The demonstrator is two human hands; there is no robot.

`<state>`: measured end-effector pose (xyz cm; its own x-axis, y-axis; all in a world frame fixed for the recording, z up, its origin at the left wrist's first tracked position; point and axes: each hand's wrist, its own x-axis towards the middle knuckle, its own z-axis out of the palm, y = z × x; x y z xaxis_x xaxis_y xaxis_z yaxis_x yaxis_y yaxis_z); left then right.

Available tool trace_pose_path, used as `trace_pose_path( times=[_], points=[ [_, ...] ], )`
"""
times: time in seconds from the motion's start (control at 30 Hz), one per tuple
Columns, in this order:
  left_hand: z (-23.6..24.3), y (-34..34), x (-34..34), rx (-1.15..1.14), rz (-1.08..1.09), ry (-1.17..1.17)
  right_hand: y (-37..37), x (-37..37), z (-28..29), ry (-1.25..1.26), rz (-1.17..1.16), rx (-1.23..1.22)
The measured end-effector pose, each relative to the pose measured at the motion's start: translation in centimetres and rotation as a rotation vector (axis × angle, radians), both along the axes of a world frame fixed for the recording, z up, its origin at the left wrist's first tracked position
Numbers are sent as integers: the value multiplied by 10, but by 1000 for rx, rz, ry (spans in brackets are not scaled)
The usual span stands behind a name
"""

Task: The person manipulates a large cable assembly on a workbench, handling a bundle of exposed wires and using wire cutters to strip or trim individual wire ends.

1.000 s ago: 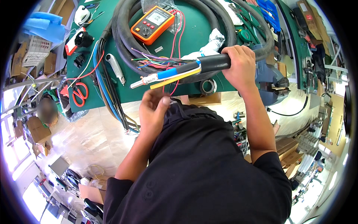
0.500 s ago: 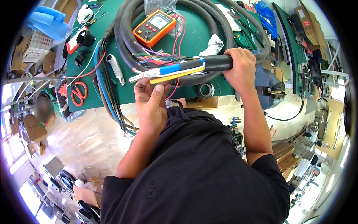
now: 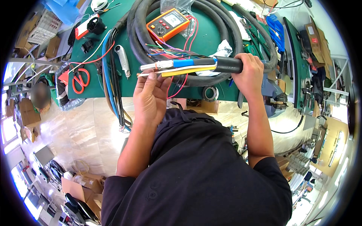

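right hand wraps around a thick black cable; left hand pinches a white wire from its stripped end, over a green table.

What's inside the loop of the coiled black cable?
Inside the coiled black cable, I see an orange meter, red leads, clear plastic and green tabletop. Anything directly under the meter is covered and cannot be seen.

The cable is black, its thick core partly blue; the meter is orange, the desk green.
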<state>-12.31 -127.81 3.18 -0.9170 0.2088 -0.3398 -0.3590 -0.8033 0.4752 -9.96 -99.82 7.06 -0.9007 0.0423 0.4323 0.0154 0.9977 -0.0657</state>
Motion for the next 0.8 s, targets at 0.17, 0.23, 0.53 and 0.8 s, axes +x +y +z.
trace_pose_path(
  times=[0.17, 0.23, 0.53, 0.8],
  points=[
    [5, -1, 24, -198, 95, 56, 1, 1, -2, -19, -3, 3],
    [15, -1, 32, -263, 141, 184, 1, 0, -2, 1, 12, 6],
    [74, -9, -12, -780, 38, 736, 2, 0, 5, 58, 28, -34],
    [56, -8, 8, -1981, 289, 1204, 4, 2, 1, 7, -8, -60]
  ],
)
